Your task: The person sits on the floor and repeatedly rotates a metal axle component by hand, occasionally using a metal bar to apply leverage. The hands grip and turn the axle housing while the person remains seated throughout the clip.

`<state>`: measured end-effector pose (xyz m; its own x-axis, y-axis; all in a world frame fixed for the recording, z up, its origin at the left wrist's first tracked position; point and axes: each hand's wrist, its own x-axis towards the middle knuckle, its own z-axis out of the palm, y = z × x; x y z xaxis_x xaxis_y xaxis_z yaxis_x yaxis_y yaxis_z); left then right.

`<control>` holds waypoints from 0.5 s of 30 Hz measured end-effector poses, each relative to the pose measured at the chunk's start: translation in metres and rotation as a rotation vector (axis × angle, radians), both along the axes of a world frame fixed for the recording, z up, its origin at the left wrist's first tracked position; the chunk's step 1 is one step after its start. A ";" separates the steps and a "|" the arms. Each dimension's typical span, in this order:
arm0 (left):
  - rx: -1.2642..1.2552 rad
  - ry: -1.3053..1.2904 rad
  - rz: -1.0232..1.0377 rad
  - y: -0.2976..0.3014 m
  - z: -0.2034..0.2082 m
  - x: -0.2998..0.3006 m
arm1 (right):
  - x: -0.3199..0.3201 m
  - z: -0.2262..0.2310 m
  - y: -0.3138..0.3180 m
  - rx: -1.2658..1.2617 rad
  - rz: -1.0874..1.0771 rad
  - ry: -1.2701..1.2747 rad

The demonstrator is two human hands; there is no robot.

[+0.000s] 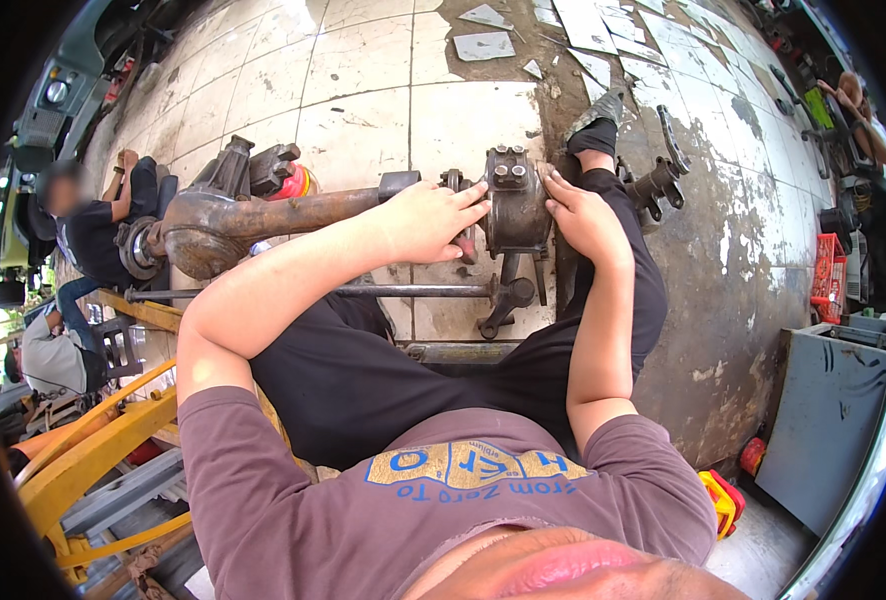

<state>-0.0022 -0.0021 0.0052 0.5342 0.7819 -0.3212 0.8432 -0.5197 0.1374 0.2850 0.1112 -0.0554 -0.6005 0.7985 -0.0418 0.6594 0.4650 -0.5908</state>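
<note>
A rusty vehicle axle housing [293, 214] lies across the floor in front of me, its bulging middle at the left. Towards its right end sits a dark steering knuckle [518, 205], with a bolted cap on top. My left hand [436, 219] is open, its spread fingertips at the knuckle's left side. My right hand [587, 220] also has its fingers stretched out, resting against the knuckle's right face. What lies beneath the two palms is hidden. A steel rod [403, 291] runs below the housing to a lever arm [506, 300] near the knuckle.
Beyond my foot lies another dark metal part [656, 188]. Broken tiles [485, 46] are scattered at the far side. Yellow metal bars [113, 450] fill the lower left, and two people sit at the left. A grey cabinet [825, 425] and red crate [828, 277] stand at the right.
</note>
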 end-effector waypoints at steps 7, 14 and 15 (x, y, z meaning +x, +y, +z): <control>-0.007 0.000 0.007 0.000 0.003 0.001 | -0.005 -0.002 -0.004 0.015 -0.031 -0.030; 0.002 -0.033 0.007 0.000 -0.001 -0.001 | -0.001 -0.007 0.000 0.002 -0.021 0.037; 0.002 -0.027 0.005 0.001 -0.001 -0.001 | 0.001 -0.007 0.000 -0.006 -0.017 0.049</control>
